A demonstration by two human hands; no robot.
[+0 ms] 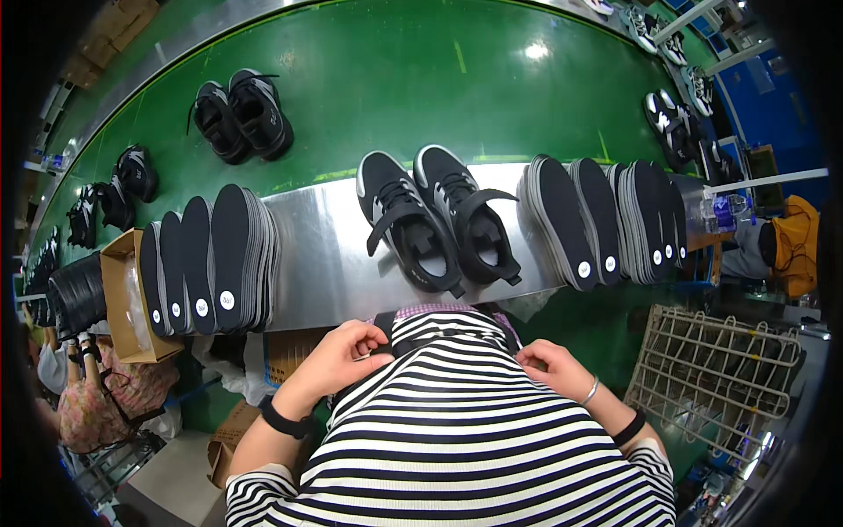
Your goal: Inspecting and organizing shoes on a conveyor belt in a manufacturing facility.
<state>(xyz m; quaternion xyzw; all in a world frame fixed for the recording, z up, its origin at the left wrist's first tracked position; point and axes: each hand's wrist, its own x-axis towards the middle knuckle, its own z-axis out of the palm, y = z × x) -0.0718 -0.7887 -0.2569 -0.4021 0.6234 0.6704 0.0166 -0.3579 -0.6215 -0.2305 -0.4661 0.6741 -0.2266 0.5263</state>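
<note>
My left hand [345, 358] is at the left edge of my striped shirt [457, 413], its fingers curled in toward the thumb beside dark cloth. On the other side, the fingers of my right hand [559, 370] are drawn together against the shirt. What either hand pinches, if anything, is hidden. Ahead of both hands, apart from them, a pair of black and grey sneakers stands on the metal ledge [320, 233]: a left shoe [391, 198] and a right shoe [452, 189]. Their straps hang loose, and grey insides show at the heels.
Stacks of black insoles [230, 263] with round white stickers flank the shoes at left, and more insole stacks [562, 220] at right. Beyond runs a green belt [378, 79] carrying another black pair [250, 114]. A cardboard box [132, 294] stands far left; a wire rack [711, 360] is at right.
</note>
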